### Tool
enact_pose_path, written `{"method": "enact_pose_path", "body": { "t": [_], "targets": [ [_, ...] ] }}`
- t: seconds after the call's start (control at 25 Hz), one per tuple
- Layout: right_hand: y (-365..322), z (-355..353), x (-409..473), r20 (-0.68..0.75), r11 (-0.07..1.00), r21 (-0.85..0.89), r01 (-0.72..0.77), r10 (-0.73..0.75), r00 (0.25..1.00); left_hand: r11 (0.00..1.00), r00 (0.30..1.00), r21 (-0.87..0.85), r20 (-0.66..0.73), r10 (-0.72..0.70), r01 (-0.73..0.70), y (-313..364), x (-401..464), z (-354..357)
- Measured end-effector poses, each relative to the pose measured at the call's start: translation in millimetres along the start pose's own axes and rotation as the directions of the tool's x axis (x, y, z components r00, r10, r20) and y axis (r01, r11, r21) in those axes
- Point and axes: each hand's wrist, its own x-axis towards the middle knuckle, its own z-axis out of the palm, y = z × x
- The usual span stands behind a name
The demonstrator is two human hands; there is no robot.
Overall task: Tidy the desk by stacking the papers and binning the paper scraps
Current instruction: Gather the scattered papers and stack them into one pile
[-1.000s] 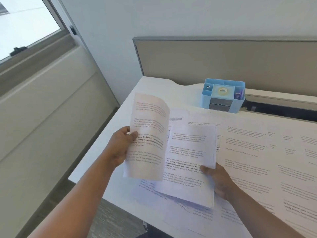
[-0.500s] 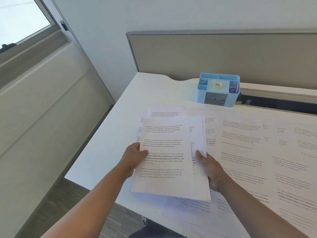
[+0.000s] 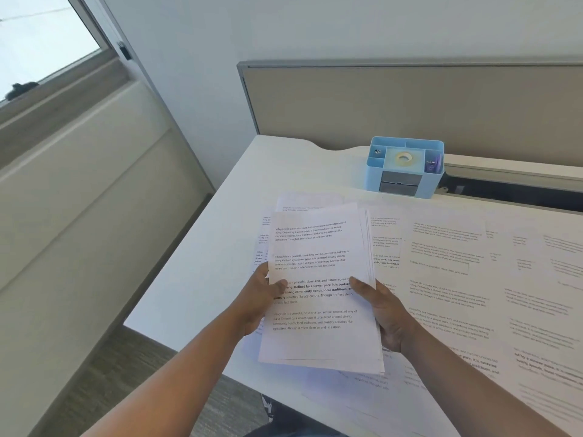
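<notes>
- The white bench (image 3: 202, 266) takes up most of the view, with a grey partition panel (image 3: 410, 102) standing along its far edge.
- Loose printed sheets (image 3: 473, 279) are spread flat all over the right half of the bench, overlapping each other, and a few more poke out under the held pile.
- The stack of papers (image 3: 318, 342) is up front near the bench's left end, held just over those loose sheets. Its edges look roughly lined up, top page facing up.
- Left hand (image 3: 258, 298) grips the stack's left edge, thumb on the top page.
- Right hand (image 3: 385, 313) grips the right edge the same way, thumb on top, fingers underneath.
- A little blue desk organizer (image 3: 405, 167) sits at the back by the partition, with a tape roll (image 3: 403, 158) in its middle slot.
</notes>
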Motion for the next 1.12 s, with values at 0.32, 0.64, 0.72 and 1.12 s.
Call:
{"method": "enact_pose_path", "body": {
  "t": [0.32,0.64,0.72,1.12],
  "targets": [
    [-3,7,5,-0.098,0.986,-0.161,-0.036,0.020,0.995,0.995,0.997,0.068,0.044,0.069,-0.072,3,8,-11],
    [6,5,23,-0.346,0.989,-0.130,-0.065,0.016,0.938,0.987,0.995,0.161,-0.099,0.000,0.016,-1,41,-32],
    [5,-1,25,-0.402,0.992,-0.109,-0.059,0.010,0.916,0.979,0.989,0.205,-0.148,0.017,0.013,0,52,-41],
    [-9,-1,60,-0.475,0.988,-0.152,-0.031,-0.045,0.879,0.948,0.983,0.314,-0.182,0.008,0.051,17,107,-63]
  ]
}}
